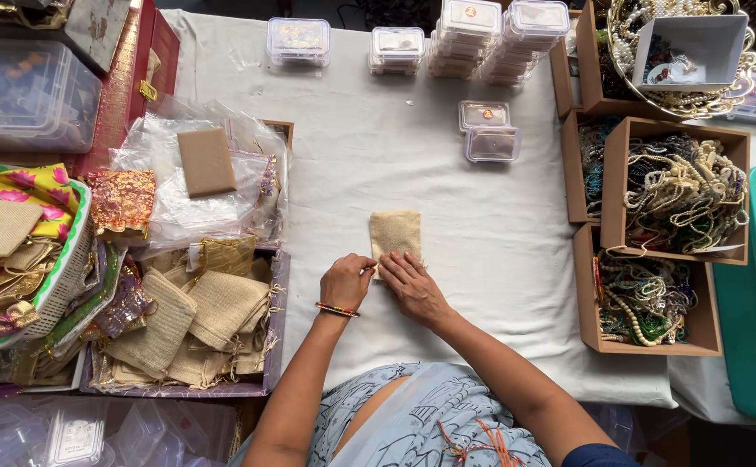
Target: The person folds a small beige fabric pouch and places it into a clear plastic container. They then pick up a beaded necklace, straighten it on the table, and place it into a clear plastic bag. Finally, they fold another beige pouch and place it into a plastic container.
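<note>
A small jute pouch [395, 235] lies flat mid-counter [378, 156], mouth toward the person. The right hand [412, 285] presses open-palmed on its near end, pinning it, while the left hand [346, 281], fingers curled, seems to pinch the drawstring at its corner.

At frame centre a small burlap pouch [395, 233] lies flat on the white cloth [481, 259]. The right hand [412, 285] presses its lower edge; the left hand [346, 281] pinches its lower left corner. More pouches [196, 324] fill a tray at lower left, and 3 bead boxes [685, 195] stand at right.
</note>
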